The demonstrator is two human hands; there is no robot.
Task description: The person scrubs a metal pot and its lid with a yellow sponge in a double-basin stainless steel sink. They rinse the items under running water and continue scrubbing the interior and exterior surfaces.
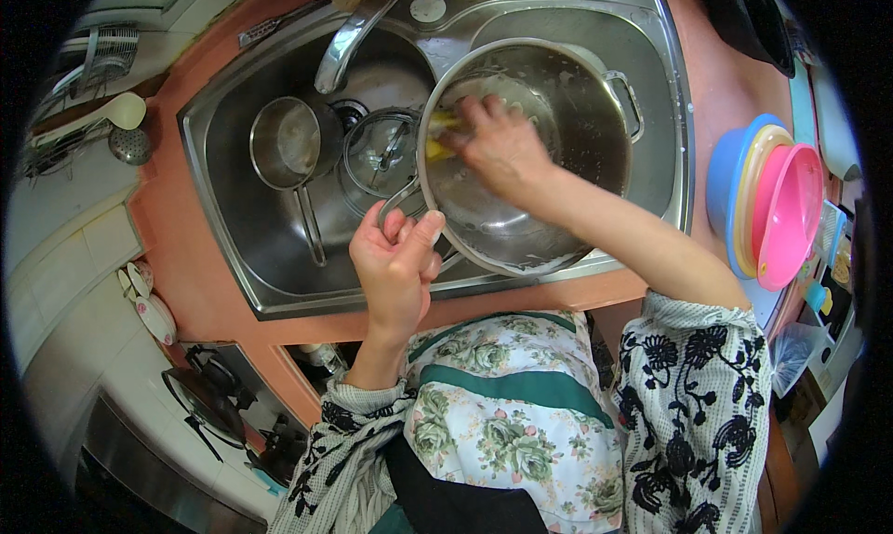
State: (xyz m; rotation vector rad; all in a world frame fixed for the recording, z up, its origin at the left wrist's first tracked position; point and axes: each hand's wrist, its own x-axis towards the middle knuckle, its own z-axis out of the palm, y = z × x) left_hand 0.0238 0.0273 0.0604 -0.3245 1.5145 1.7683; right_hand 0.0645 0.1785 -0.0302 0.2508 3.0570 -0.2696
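A large stainless steel pot (586,143) with soapy streaks is tilted over the sink's divider and right basin. My left hand (401,255) grips its near left loop handle (399,199). Inside the pot my right hand (499,140) presses a yellow sponge (439,136) against the left inner wall; the hand partly hides the sponge. In the left basin of the steel sink (244,283) stands a small saucepan (286,143) with cloudy liquid. Beside it lies a glass lid (380,154), partly hidden by the pot.
The faucet (352,42) reaches over the left basin. Nested plastic basins (788,213) stand on the counter at the right, below a black pan (750,25). A wire rack with a ladle (125,110) and a skimmer (130,145) is at the left.
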